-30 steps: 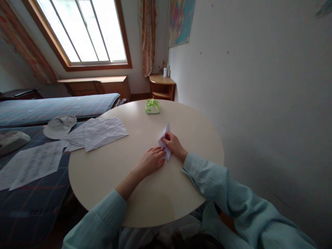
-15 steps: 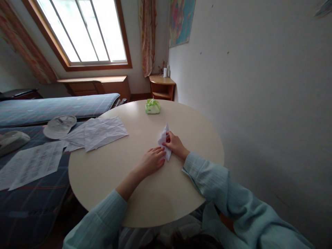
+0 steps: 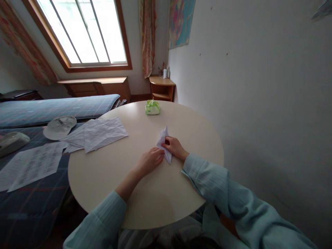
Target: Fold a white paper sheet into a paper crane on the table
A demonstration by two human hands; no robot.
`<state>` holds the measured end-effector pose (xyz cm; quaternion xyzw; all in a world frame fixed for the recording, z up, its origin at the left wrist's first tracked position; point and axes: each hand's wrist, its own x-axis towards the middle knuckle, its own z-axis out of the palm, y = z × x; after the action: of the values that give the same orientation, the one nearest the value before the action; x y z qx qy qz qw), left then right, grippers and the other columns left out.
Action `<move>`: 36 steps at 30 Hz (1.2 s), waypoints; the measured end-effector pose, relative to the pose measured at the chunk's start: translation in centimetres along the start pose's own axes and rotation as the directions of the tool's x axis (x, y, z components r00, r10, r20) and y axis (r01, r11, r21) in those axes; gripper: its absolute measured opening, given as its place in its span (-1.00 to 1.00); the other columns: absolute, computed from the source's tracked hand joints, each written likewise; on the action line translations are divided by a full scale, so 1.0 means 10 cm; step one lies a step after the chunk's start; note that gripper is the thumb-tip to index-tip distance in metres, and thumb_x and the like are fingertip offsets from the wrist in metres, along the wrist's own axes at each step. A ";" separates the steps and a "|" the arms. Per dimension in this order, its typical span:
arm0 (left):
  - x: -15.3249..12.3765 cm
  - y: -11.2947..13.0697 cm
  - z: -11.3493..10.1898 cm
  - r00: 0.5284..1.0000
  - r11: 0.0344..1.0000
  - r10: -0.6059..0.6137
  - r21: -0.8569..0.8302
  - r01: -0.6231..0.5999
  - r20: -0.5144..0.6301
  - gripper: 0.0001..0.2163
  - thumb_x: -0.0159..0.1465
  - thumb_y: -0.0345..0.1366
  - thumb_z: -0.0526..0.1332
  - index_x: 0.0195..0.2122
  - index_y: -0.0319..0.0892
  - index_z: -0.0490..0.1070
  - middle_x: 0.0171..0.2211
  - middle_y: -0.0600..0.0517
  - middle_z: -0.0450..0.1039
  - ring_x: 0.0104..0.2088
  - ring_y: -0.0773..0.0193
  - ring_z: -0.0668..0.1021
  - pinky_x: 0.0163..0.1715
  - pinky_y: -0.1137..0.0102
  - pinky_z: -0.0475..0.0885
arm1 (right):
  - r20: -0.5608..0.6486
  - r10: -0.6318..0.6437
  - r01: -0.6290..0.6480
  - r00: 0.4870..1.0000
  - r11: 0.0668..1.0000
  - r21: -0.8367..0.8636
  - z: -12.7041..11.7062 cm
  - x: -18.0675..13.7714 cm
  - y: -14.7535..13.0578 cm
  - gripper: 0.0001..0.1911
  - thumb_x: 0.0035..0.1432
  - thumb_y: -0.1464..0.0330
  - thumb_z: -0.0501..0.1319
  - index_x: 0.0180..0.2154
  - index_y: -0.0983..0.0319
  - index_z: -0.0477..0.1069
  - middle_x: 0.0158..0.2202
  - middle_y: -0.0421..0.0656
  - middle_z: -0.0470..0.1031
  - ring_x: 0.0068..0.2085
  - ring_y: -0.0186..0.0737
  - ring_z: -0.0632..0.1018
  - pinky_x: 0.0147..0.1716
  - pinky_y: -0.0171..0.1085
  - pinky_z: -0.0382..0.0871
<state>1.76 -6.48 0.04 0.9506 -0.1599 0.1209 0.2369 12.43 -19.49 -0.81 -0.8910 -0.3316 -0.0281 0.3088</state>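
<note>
A folded white sheet of paper (image 3: 163, 135), narrow and pointed at both ends, is over the round cream table (image 3: 145, 204). My right hand (image 3: 176, 147) pinches it from the right side, thumb and fingers closed near its middle. From the lower left, my left hand (image 3: 151, 159) grips the paper's left edge with its fingers drawn together. Parts of the folds are hidden behind my fingers.
A green tissue pack (image 3: 153, 107) stands at the table's far side. Creased white sheets (image 3: 105, 134) overlap the left table edge. Beyond lie a light cap (image 3: 60, 127) and printed pages (image 3: 36, 164) on a dark plaid bed (image 3: 23, 211). A wall (image 3: 259, 103) rises at right.
The folded paper has turned slightly, its lower tip shifting right. My left hand's fingers, flatter before, are now curled closer at the paper's edge. My right hand keeps its pinch.
</note>
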 end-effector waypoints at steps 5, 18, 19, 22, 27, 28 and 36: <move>0.03 -0.19 0.01 0.930 0.958 -0.261 -0.187 0.217 -0.258 -0.84 0.12 -0.30 0.12 -0.26 -0.18 0.30 -0.30 -0.01 0.40 -0.33 0.31 0.47 -0.36 0.41 0.39 | 0.104 -0.191 0.177 0.976 0.976 0.125 0.03 -0.06 -0.07 -0.86 -0.06 0.43 0.24 -0.55 0.31 0.29 -0.55 -0.23 0.32 -0.51 -0.41 0.29 -0.51 -0.42 0.10; 0.07 -0.30 0.01 0.915 0.780 -0.402 -0.536 0.324 -0.030 -0.74 0.03 -0.22 0.18 -0.28 -0.24 0.43 -0.42 0.03 0.48 -0.46 0.34 0.45 -0.47 0.49 0.33 | 0.129 -0.283 0.234 0.950 0.924 0.302 0.00 -0.15 -0.21 -0.91 -0.03 0.42 0.17 -0.42 0.30 0.27 -0.54 -0.25 0.32 -0.51 -0.41 0.33 -0.50 -0.42 0.18; 0.07 -0.31 0.01 0.918 0.772 -0.396 -0.549 0.321 -0.021 -0.74 0.03 -0.23 0.18 -0.28 -0.23 0.43 -0.41 0.04 0.48 -0.46 0.34 0.45 -0.47 0.50 0.33 | 0.130 -0.276 0.225 0.952 0.923 0.313 0.00 -0.15 -0.21 -0.88 -0.05 0.43 0.19 -0.40 0.30 0.27 -0.53 -0.25 0.32 -0.51 -0.41 0.34 -0.49 -0.41 0.19; 0.07 -0.34 0.00 0.924 0.753 -0.382 -0.578 0.315 0.006 -0.72 -0.01 -0.26 0.21 -0.26 -0.23 0.42 -0.39 0.03 0.48 -0.47 0.36 0.44 -0.48 0.51 0.32 | 0.131 -0.266 0.210 0.955 0.919 0.333 0.01 -0.14 -0.20 -0.84 -0.05 0.40 0.21 -0.39 0.29 0.26 -0.52 -0.24 0.33 -0.51 -0.40 0.34 -0.49 -0.40 0.22; 0.05 -0.37 -0.06 0.930 0.759 -0.366 -0.564 0.326 0.045 -0.55 -0.09 -0.26 0.28 -0.13 -0.24 0.35 -0.43 0.04 0.44 -0.50 0.37 0.43 -0.50 0.51 0.32 | 0.149 -0.251 0.183 0.957 0.914 0.363 0.01 -0.13 -0.20 -0.76 -0.09 0.36 0.25 -0.35 0.27 0.24 -0.52 -0.26 0.34 -0.51 -0.41 0.34 -0.50 -0.39 0.22; 0.05 -0.37 -0.07 0.929 0.767 -0.366 -0.549 0.331 0.049 -0.54 -0.09 -0.27 0.28 -0.12 -0.23 0.34 -0.45 0.05 0.43 -0.51 0.38 0.43 -0.50 0.51 0.33 | 0.152 -0.250 0.180 0.956 0.912 0.369 0.01 -0.13 -0.20 -0.75 -0.10 0.38 0.25 -0.34 0.27 0.24 -0.52 -0.27 0.33 -0.50 -0.41 0.34 -0.50 -0.39 0.22; 0.04 -0.34 -0.10 0.933 0.857 -0.357 -0.381 0.348 0.051 -0.59 -0.08 -0.39 0.25 -0.14 -0.19 0.33 -0.45 0.09 0.41 -0.48 0.37 0.43 -0.46 0.50 0.32 | 0.109 -0.255 0.190 0.961 0.891 0.412 -0.08 -0.12 -0.17 -0.64 -0.21 0.52 0.25 -0.28 0.29 0.24 -0.41 -0.22 0.37 -0.40 -0.38 0.39 -0.39 -0.36 0.25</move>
<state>3.18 -3.24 -0.35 0.8974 -0.0013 0.0521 0.4381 10.56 -19.59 0.43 -0.7651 -0.4539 0.0760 0.4503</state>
